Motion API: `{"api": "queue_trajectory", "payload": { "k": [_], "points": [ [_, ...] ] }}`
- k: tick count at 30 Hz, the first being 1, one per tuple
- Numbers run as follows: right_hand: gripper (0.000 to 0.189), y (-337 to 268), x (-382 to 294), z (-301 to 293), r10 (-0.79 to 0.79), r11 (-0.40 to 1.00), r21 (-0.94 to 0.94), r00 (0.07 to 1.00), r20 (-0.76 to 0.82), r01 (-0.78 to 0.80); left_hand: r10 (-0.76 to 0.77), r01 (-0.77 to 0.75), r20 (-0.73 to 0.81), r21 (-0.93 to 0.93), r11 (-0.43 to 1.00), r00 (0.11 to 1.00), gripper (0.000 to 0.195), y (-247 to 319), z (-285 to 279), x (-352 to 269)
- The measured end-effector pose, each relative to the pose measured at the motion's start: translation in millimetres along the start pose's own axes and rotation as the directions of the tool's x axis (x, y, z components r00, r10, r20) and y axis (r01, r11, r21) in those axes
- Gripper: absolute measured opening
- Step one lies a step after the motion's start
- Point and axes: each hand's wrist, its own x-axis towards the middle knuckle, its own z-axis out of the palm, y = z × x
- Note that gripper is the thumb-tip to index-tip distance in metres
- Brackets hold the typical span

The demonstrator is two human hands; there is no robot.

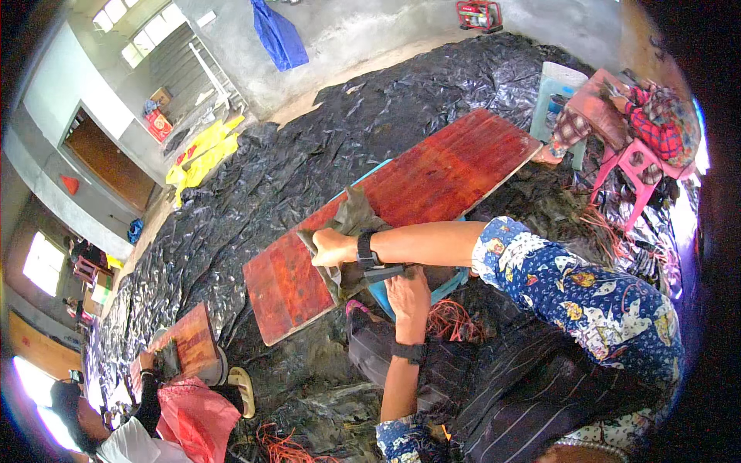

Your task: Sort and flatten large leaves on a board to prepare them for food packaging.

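Note:
A long red-brown wooden board [428,173] lies diagonally before me, with a blue support partly showing beneath it. Across its near half rests a crumpled, dark grey-green, sheet-like piece [354,214]; its material cannot be told. My right hand [333,247], wearing a black wristband, is closed in a fist on this piece at the board. Just below the right wrist, my left hand [408,289], also banded in black, has its fingers at a dark flat strip [384,274] beside the board's near edge. The forearm and strip partly hide how the left fingers grip.
Black plastic sheeting [260,179] covers the floor. A co-worker [663,124] sits at right by a pink plastic stool [637,162]. Another co-worker [145,422] works at a smaller board [194,341], lower left. Red twine [454,321] lies near my legs. A blue cloth [281,37] hangs on the wall.

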Motion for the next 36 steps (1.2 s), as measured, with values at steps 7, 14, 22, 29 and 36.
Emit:
{"api": "queue_trajectory", "payload": {
  "k": [7,14,22,29,36],
  "points": [
    [0.031,-10.8,-8.3,9.8,0.019,0.905,0.407,0.968,0.252,-0.124,0.03,-0.028,0.021,-0.077,0.997,0.999,0.034,12.6,-68.3,-35.5],
    [0.027,25.1,-60.6,-86.3,-0.546,0.837,-0.26,0.753,-0.366,0.481,-0.237,0.208,-0.113,-0.223,0.952,0.965,0.023,-14.4,-128.7,-18.4],
    [0.064,49.7,-81.7,-76.0,-0.721,0.508,-0.664,0.693,0.02,0.548,-0.218,0.216,-0.199,-0.031,0.976,0.956,0.043,-64.5,-119.9,54.4],
    [0.093,85.0,-56.9,-41.7,-0.382,0.583,-0.667,0.882,0.277,0.463,-0.291,0.265,0.078,0.242,0.933,0.953,0.053,-116.4,-50.0,55.9],
    [0.094,103.0,-65.5,-64.7,-0.345,0.655,-0.598,0.887,0.308,0.463,-0.322,0.319,0.076,0.055,0.946,0.944,0.055,-133.2,-50.2,53.5]
  ]
}}
